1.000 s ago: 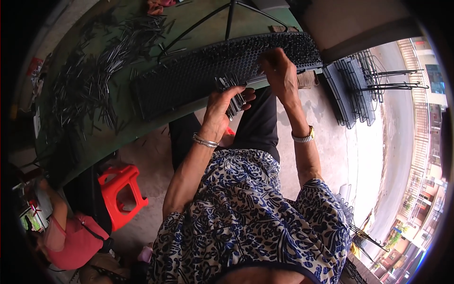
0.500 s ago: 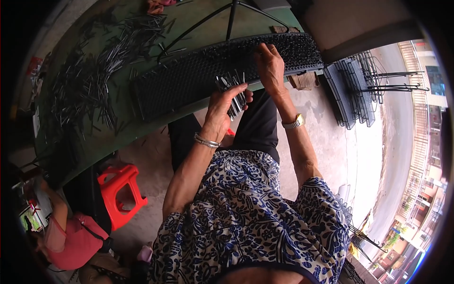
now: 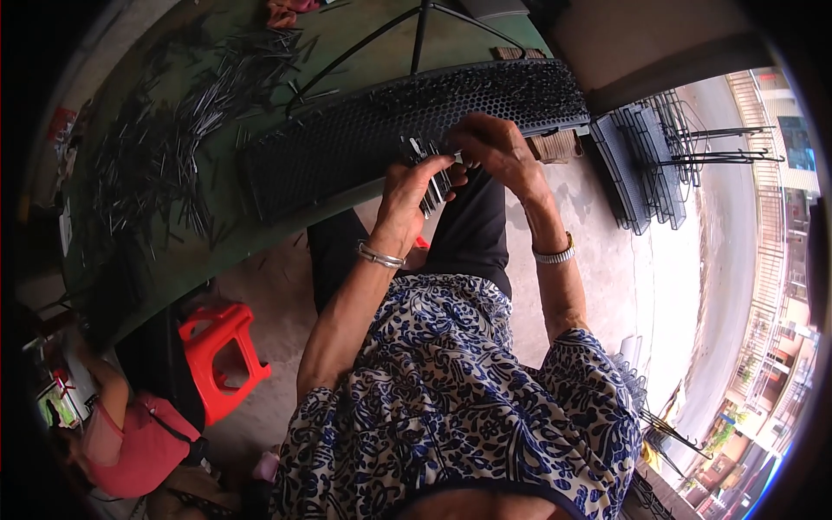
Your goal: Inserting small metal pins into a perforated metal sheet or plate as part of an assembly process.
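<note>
My left hand [image 3: 406,192] is closed around a bundle of thin dark metal-looking strips [image 3: 427,198], whose ends stick out above and below the fingers. Beside that bundle is my right hand [image 3: 503,156], its fingers bent and pinched together near the strips' upper ends. Slight blur and the fingers themselves hide whatever is between them. Just beyond both hands lies a long black panel [image 3: 321,165] with a honeycomb of small holes, along the table's near edge. Its right part is crowded with small dark pieces [image 3: 529,87].
A large pile of loose strips [image 3: 204,113] covers the green table's [image 3: 173,273] left side. Black bent rods [image 3: 419,43] rise behind the panel. Stacked mesh racks [image 3: 637,165] stand at right. A red stool [image 3: 227,360] and a person in pink [image 3: 143,446] are at lower left.
My right hand has come down and left from above the panel to the strips in my left hand. My left hand has stayed nearly in place, still gripping the bundle.
</note>
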Available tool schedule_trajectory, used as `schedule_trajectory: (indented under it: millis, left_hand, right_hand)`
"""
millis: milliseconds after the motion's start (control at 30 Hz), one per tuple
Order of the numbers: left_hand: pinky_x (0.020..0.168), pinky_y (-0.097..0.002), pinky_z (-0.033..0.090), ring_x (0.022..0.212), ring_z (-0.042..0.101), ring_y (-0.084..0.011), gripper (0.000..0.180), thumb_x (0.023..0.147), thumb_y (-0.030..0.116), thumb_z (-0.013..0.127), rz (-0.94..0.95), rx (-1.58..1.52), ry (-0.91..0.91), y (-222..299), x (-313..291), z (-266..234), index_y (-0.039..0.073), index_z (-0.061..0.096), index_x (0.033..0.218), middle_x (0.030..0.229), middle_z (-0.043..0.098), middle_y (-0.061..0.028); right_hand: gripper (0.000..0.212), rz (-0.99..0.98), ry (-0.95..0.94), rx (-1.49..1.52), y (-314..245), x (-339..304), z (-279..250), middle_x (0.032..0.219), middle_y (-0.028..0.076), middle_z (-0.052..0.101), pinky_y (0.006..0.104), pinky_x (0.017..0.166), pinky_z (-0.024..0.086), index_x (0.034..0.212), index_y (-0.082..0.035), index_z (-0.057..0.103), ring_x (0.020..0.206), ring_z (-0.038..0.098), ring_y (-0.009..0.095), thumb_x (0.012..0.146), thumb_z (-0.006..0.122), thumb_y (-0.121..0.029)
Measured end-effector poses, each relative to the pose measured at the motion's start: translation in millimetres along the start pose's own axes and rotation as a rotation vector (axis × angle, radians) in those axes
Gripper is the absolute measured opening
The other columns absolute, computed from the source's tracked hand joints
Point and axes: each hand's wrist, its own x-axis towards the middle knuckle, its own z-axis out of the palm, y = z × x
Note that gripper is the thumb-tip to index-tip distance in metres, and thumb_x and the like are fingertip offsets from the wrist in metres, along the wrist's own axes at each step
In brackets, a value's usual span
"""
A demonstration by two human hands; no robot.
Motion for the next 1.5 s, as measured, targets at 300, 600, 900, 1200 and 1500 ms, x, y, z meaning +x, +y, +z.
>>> schedule_trajectory:
  millis: [300, 600, 900, 1200, 1500]
  left_hand:
    - [0.055, -0.0308, 0.056, 0.064, 0.066, -0.0179, 0.015, 0.081, 0.013, 0.068, -0.064, -0.18, -0.043, -3.3, 11.6, 3.3, 0.001, 0.067, 0.09, 0.08, 0.069, -0.0097]
    - [0.054, -0.0245, 0.047, 0.065, 0.063, -0.0123, 0.016, 0.083, 0.018, 0.068, -0.05, 0.01, -0.037, -0.7, 11.4, -0.1, 0.003, 0.068, 0.089, 0.075, 0.068, -0.0061]
    - [0.055, -0.024, 0.046, 0.068, 0.067, -0.0142, 0.015, 0.081, 0.017, 0.067, -0.006, 0.066, -0.003, 1.5, 4.6, 0.2, 0.003, 0.07, 0.086, 0.076, 0.07, -0.0069]
    - [0.055, -0.0273, 0.051, 0.072, 0.07, -0.019, 0.019, 0.081, 0.014, 0.067, 0.0, -0.023, -0.001, 1.2, 7.8, 6.2, 0.0, 0.068, 0.092, 0.087, 0.071, -0.0127]
    - [0.056, -0.0275, 0.048, 0.065, 0.063, -0.0145, 0.014, 0.081, 0.016, 0.068, -0.053, -0.018, -0.043, -1.4, 12.9, 14.5, 0.002, 0.068, 0.081, 0.073, 0.067, -0.0063]
  right_hand:
    - [0.007, -0.331, 0.775, -0.507, 33.9, 40.9, -6.3, 0.067, 0.01, 0.062, 0.0322, 0.055, 0.048, 0.09, -0.003, 0.054, 0.059, 0.063, 0.02, 0.091, 0.056, -0.01]
    - [0.008, -0.215, 0.636, -0.913, 48.0, 51.5, 3.7, 0.086, 0.015, 0.061, 0.0412, 0.062, 0.05, 0.094, -0.01, 0.059, 0.074, 0.062, 0.034, 0.086, 0.059, -0.01]
    - [0.018, 0.024, 0.072, -0.331, 0.0, 3.2, -9.2, 0.089, 0.008, 0.061, 0.0296, 0.071, 0.049, 0.098, 0.0, 0.065, 0.083, 0.062, 0.015, 0.089, 0.063, -0.015]
    - [0.012, -0.02, 0.147, -0.04, 6.9, -2.2, -11.9, 0.083, 0.007, 0.065, 0.0267, 0.065, 0.049, 0.095, 0.002, 0.064, 0.074, 0.062, 0.011, 0.088, 0.059, -0.007]
    - [0.005, -0.395, 0.796, -0.567, 51.4, 50.3, -20.4, 0.067, 0.01, 0.057, 0.0303, 0.055, 0.045, 0.089, -0.002, 0.057, 0.059, 0.057, 0.014, 0.089, 0.059, -0.007]
